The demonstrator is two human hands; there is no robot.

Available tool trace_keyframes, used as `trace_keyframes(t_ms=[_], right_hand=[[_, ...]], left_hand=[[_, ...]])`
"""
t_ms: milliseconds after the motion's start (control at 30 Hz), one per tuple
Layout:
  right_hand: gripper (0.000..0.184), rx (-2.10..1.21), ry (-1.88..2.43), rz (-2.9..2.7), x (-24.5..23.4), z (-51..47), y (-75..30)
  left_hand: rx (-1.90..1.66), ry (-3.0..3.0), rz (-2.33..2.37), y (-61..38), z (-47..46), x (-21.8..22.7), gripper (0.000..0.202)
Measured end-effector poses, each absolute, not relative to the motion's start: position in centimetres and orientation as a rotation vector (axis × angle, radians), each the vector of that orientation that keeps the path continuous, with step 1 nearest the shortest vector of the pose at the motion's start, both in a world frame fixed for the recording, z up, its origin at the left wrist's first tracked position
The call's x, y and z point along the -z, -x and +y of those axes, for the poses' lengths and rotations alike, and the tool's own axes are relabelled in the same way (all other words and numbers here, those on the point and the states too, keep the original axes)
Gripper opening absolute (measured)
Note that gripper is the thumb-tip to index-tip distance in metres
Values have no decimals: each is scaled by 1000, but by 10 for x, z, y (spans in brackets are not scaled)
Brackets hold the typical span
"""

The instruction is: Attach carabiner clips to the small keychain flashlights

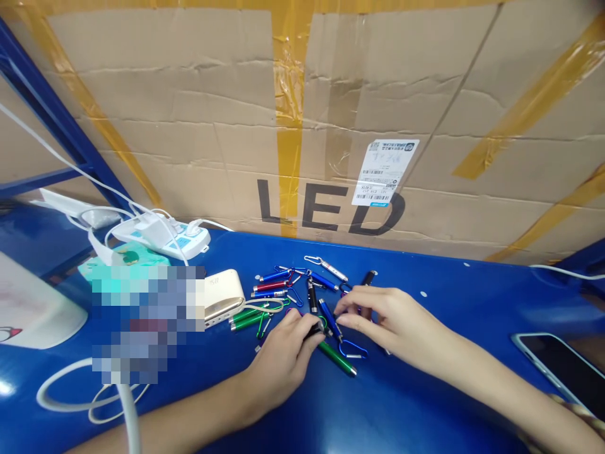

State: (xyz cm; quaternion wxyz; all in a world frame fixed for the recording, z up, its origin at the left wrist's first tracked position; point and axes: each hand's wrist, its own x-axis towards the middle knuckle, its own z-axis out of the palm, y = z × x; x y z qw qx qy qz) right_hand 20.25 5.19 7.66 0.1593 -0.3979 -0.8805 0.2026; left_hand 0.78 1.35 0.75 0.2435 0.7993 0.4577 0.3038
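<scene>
Several small keychain flashlights (283, 287) in blue, red, green, black and silver lie scattered on a blue table (425, 391), each with a carabiner clip. My left hand (283, 356) is closed around a black flashlight (316, 329) near the middle of the pile. My right hand (378, 315) meets it from the right, its fingertips pinched at the tip of that same flashlight. A green flashlight (338, 357) and a blue one (329, 318) lie just under my hands.
A large taped cardboard box (331, 126) marked LED stands along the table's back. A cream power bank (222, 296), a white power strip (165, 236) with cables and a white cord (66, 403) sit left. A phone (558, 366) lies at the right.
</scene>
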Motion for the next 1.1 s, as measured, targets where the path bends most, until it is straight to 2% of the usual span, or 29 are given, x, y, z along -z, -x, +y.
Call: trace_keyframes(t_ms=[167, 300, 467, 800, 1100], right_hand=[[13, -258, 989, -2698, -69, 48, -201], [11, -187, 971, -2800, -52, 45, -193], [16, -153, 1033, -2770, -39, 45, -189], [7, -305, 1035, -2650, -30, 48, -198], [7, -668, 1073, -2251, -38, 33, -214]], left_hand=[[-972, -2083, 1342, -7, 10, -9, 15], [-926, -2297, 1097, -4, 6, -10, 15], [-862, -2592, 755, -3, 2, -10, 22], [-830, -2760, 557, -5, -1, -13, 27], [-729, -2816, 664, -5, 0, -11, 26]])
